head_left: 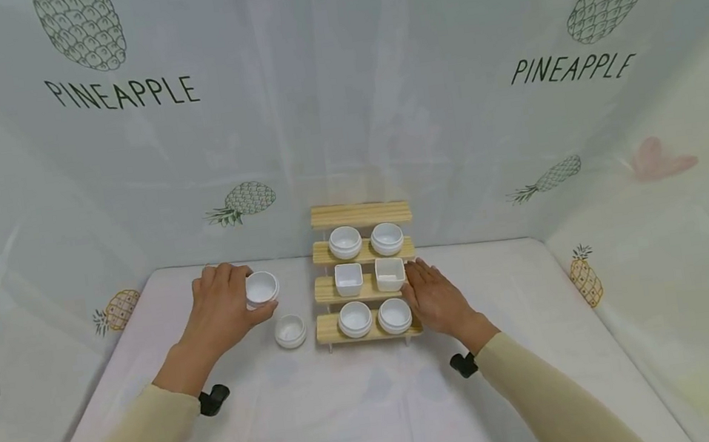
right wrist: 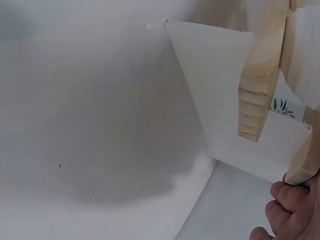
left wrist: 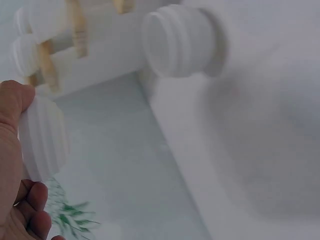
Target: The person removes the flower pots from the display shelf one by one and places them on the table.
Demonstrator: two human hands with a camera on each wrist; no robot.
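Observation:
My left hand holds a small white round bowl between thumb and fingers, left of a tiered wooden stand. In the left wrist view the held bowl shows its ridged side. Just below it in the head view, another white round bowl stands on the table. My right hand lies along the stand's right side, fingers extended, touching near the middle tiers. Fingertips meet a plank end in the right wrist view.
Pairs of white bowls fill three tiers: round ones above, square ones in the middle, round ones on the lowest. The top plank carries none. A pineapple-print sheet hangs behind the white-covered table.

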